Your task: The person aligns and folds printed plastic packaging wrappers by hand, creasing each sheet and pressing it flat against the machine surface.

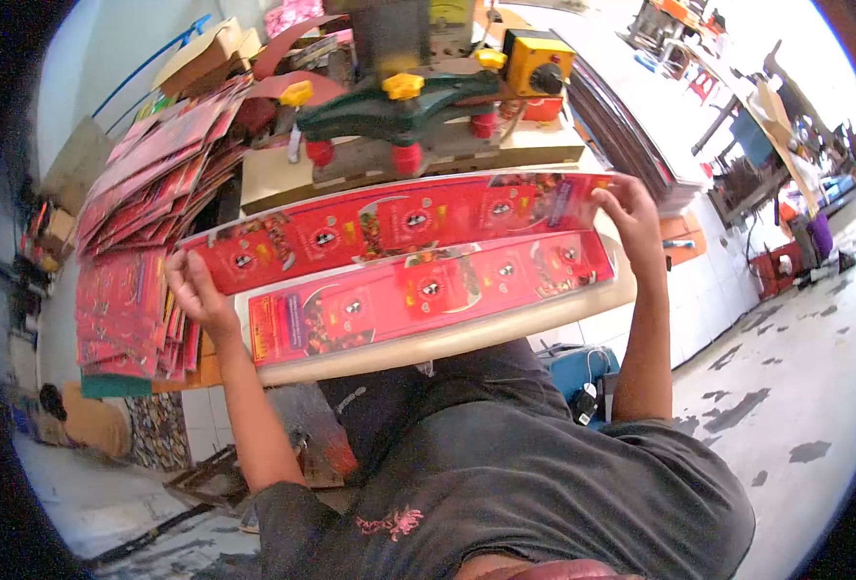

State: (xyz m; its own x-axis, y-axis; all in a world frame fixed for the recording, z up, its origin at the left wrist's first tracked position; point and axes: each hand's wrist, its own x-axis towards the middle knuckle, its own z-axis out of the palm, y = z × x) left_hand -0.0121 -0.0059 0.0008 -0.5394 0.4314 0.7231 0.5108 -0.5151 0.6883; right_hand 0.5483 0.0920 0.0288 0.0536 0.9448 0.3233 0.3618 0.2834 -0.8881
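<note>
A long red printed strip (331,232) with food pictures and round logos is stretched between my two hands, tilted up along its far edge. My left hand (201,295) pinches its left end. At the opposite end, my right hand (631,217) grips the upper corner between thumb and fingers. Just below it, a second red printed strip (399,302) lies flat on the pale work board (447,338). Whether the two strips are joined along the middle, I cannot tell.
Beyond the strips stands a machine with a dark green clamp (399,111), yellow knobs and red feet. A yellow control box (541,63) sits at its right. Stacked red printed sheets (147,184) lean at the left. A blue container (583,372) is below the board.
</note>
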